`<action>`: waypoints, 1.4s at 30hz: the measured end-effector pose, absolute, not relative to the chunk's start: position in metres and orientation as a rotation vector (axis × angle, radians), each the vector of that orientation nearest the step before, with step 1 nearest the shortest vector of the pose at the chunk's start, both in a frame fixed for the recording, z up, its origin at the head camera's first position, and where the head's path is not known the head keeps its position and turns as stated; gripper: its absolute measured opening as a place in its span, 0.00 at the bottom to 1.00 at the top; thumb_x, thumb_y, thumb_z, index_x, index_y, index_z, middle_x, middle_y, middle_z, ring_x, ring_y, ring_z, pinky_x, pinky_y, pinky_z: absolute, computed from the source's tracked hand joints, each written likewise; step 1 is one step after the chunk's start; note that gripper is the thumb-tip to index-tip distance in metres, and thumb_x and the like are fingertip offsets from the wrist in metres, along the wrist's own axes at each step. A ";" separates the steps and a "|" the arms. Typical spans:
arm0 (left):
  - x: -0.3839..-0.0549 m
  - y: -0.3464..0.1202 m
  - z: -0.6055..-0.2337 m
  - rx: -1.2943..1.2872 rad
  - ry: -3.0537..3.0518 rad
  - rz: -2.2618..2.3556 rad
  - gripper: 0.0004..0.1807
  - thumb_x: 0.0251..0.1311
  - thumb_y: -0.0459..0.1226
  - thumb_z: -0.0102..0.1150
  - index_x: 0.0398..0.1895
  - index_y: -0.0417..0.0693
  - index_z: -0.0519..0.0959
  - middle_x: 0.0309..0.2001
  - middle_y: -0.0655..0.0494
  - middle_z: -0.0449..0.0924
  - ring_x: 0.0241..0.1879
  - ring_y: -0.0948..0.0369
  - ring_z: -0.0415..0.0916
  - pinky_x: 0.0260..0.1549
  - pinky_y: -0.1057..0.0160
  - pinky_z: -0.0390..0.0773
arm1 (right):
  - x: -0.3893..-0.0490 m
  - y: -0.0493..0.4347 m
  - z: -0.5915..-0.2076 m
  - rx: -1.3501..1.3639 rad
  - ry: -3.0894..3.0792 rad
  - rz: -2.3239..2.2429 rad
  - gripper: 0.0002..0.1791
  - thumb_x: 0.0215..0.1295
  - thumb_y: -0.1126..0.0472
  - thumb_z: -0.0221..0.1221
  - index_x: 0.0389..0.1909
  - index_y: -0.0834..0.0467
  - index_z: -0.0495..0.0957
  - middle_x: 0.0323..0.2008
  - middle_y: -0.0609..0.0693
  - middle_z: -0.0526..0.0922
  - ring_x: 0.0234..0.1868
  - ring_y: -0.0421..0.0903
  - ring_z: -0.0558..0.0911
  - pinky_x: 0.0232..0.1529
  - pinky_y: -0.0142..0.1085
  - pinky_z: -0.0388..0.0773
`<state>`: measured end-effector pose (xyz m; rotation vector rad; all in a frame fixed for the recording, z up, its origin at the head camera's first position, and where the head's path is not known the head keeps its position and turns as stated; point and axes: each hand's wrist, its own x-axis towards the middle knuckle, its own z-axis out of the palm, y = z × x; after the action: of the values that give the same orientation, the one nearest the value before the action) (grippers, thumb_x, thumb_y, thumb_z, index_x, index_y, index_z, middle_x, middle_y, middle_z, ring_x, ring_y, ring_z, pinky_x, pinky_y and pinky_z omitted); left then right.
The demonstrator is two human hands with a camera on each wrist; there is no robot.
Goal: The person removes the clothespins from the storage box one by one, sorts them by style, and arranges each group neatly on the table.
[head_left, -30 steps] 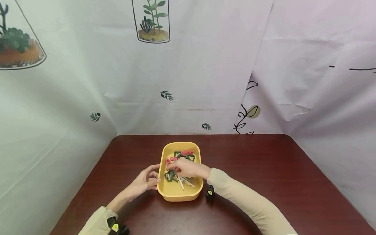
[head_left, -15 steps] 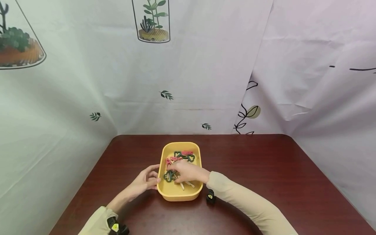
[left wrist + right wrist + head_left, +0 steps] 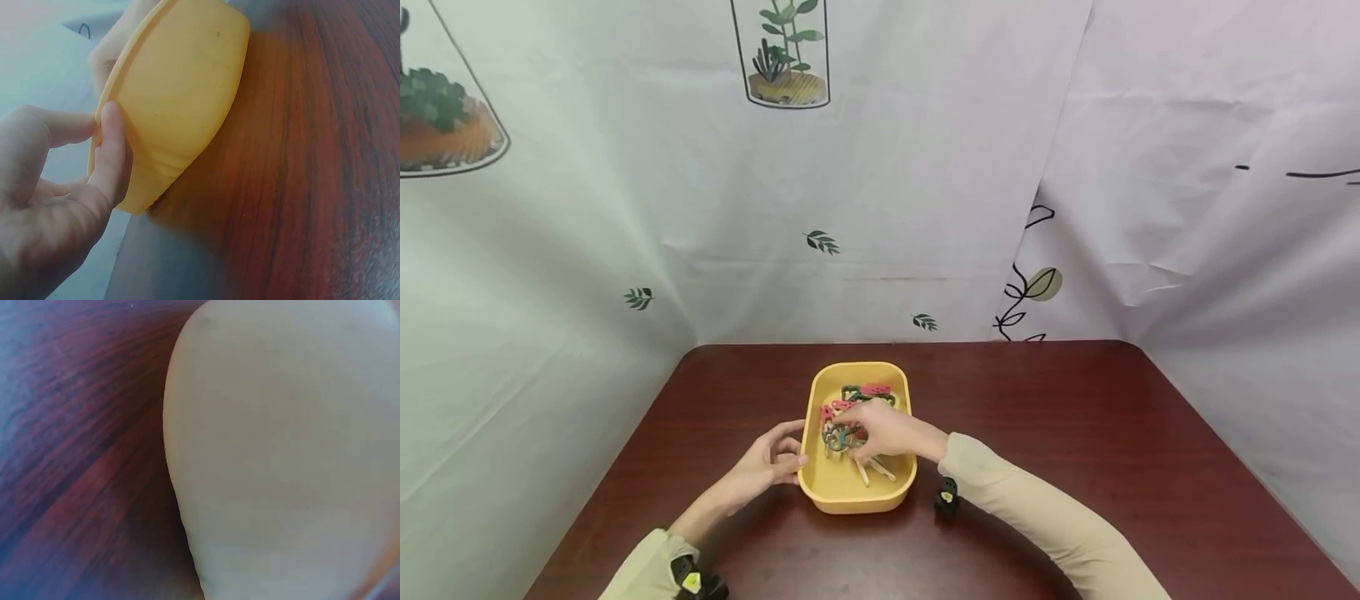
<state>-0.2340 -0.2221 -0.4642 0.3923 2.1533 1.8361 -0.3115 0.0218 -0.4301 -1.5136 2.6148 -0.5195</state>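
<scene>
A yellow box (image 3: 850, 498) stands on the dark red-brown table. My left hand (image 3: 756, 467) holds its left side; in the left wrist view the thumb (image 3: 114, 119) lies on the outer wall (image 3: 181, 81), with the other fingers at the rim. Inside the box, my right hand (image 3: 887, 429) reaches in from the right and pinches a green open-frame clip (image 3: 837, 438). Around it lie red clothespins (image 3: 876, 389), more green open-frame clips (image 3: 852, 392) and slim white sticks (image 3: 880, 469). The right fingers partly hide these. Only sleeve (image 3: 281, 450) and table fill the right wrist view.
The table (image 3: 1037, 433) extends on both sides of the box and in front of it. Pale printed curtains (image 3: 880, 167) hang behind and beside it. A black wrist camera (image 3: 947, 497) sits by the right sleeve, close to the box's right side.
My right hand has shifted slightly within the box, and the green clip near its fingertips has moved up and right. The left hand stays on the box's side.
</scene>
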 end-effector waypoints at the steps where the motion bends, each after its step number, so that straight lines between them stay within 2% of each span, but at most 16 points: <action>1: -0.234 -0.222 -0.464 0.392 2.155 1.836 0.36 0.65 0.30 0.55 0.71 0.32 0.50 0.43 0.39 0.72 0.39 0.57 0.81 0.38 0.60 0.85 | -0.311 0.024 -0.429 -1.499 2.620 -0.537 0.30 0.54 0.56 0.69 0.59 0.57 0.76 0.48 0.47 0.84 0.34 0.40 0.77 0.33 0.21 0.69; 5: -0.235 -0.222 -0.464 0.410 2.156 1.831 0.36 0.66 0.30 0.54 0.71 0.32 0.49 0.45 0.35 0.72 0.41 0.57 0.81 0.39 0.59 0.85 | -0.311 0.032 -0.425 -1.451 2.649 -0.619 0.29 0.53 0.53 0.71 0.57 0.56 0.78 0.43 0.46 0.84 0.30 0.39 0.76 0.30 0.21 0.68; 9: -0.235 -0.221 -0.463 0.416 2.145 1.838 0.36 0.65 0.30 0.55 0.71 0.32 0.49 0.45 0.35 0.72 0.41 0.57 0.81 0.39 0.59 0.85 | -0.312 0.040 -0.423 -1.389 2.696 -0.679 0.31 0.52 0.52 0.72 0.58 0.55 0.78 0.37 0.45 0.85 0.27 0.36 0.72 0.27 0.22 0.66; 12: -0.233 -0.221 -0.463 0.421 2.136 1.847 0.36 0.65 0.29 0.55 0.71 0.31 0.49 0.44 0.36 0.72 0.41 0.58 0.81 0.39 0.60 0.85 | -0.310 0.047 -0.420 -1.342 2.712 -0.752 0.30 0.51 0.54 0.72 0.57 0.55 0.79 0.41 0.47 0.86 0.31 0.37 0.78 0.32 0.23 0.73; 15: -0.232 -0.221 -0.463 0.429 2.120 1.859 0.37 0.65 0.29 0.55 0.71 0.30 0.48 0.43 0.38 0.73 0.41 0.58 0.81 0.38 0.60 0.85 | -0.309 0.053 -0.417 -1.289 2.719 -0.844 0.28 0.51 0.55 0.71 0.55 0.57 0.79 0.46 0.49 0.86 0.39 0.41 0.84 0.40 0.30 0.81; 17: -0.232 -0.221 -0.463 0.421 2.109 1.868 0.36 0.65 0.28 0.55 0.71 0.31 0.48 0.43 0.37 0.72 0.41 0.58 0.81 0.39 0.59 0.85 | -0.310 0.058 -0.416 -1.270 2.732 -0.892 0.28 0.52 0.56 0.71 0.56 0.59 0.79 0.50 0.50 0.84 0.43 0.42 0.84 0.45 0.33 0.82; 20: -0.234 -0.221 -0.464 0.411 2.112 1.865 0.36 0.65 0.29 0.55 0.71 0.32 0.49 0.45 0.34 0.72 0.42 0.57 0.82 0.39 0.59 0.85 | -0.312 0.065 -0.415 -1.239 2.736 -0.990 0.29 0.52 0.57 0.71 0.57 0.58 0.78 0.52 0.51 0.84 0.45 0.43 0.83 0.47 0.38 0.82; 25: -0.234 -0.221 -0.464 0.395 2.126 1.853 0.36 0.65 0.29 0.55 0.71 0.33 0.49 0.46 0.30 0.70 0.42 0.56 0.82 0.40 0.60 0.84 | -0.314 0.076 -0.417 -1.202 2.677 -1.179 0.28 0.51 0.60 0.72 0.56 0.49 0.79 0.53 0.52 0.83 0.45 0.47 0.85 0.48 0.47 0.82; 28: -0.234 -0.221 -0.464 0.394 2.129 1.851 0.36 0.65 0.29 0.55 0.71 0.32 0.49 0.46 0.30 0.71 0.42 0.56 0.82 0.40 0.60 0.84 | -0.313 0.082 -0.419 -1.151 2.700 -1.202 0.29 0.50 0.57 0.73 0.57 0.49 0.79 0.51 0.50 0.85 0.43 0.49 0.86 0.45 0.43 0.83; 34: -0.233 -0.222 -0.462 0.391 2.137 1.843 0.37 0.65 0.29 0.55 0.71 0.31 0.48 0.44 0.36 0.73 0.42 0.58 0.82 0.40 0.61 0.84 | -0.310 0.092 -0.421 -1.015 2.785 -1.177 0.32 0.48 0.51 0.74 0.56 0.56 0.80 0.46 0.49 0.86 0.41 0.47 0.85 0.39 0.34 0.82; 38: -0.234 -0.222 -0.463 0.378 2.128 1.845 0.36 0.65 0.29 0.55 0.71 0.33 0.49 0.44 0.38 0.73 0.42 0.59 0.82 0.39 0.61 0.84 | -0.309 0.097 -0.422 -0.965 2.818 -1.149 0.31 0.48 0.52 0.74 0.55 0.57 0.80 0.47 0.50 0.85 0.41 0.43 0.84 0.40 0.34 0.83; 42: -0.234 -0.221 -0.464 0.377 2.125 1.848 0.36 0.65 0.30 0.55 0.71 0.34 0.49 0.45 0.35 0.72 0.42 0.58 0.82 0.39 0.61 0.84 | -0.309 0.100 -0.422 -0.952 2.844 -1.132 0.30 0.48 0.54 0.74 0.54 0.58 0.80 0.45 0.51 0.85 0.40 0.43 0.84 0.41 0.35 0.83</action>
<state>-0.2341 -0.2212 -0.4641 0.3769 2.1255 1.8477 -0.3095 0.1003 -0.4220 -0.9517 2.8443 -1.1319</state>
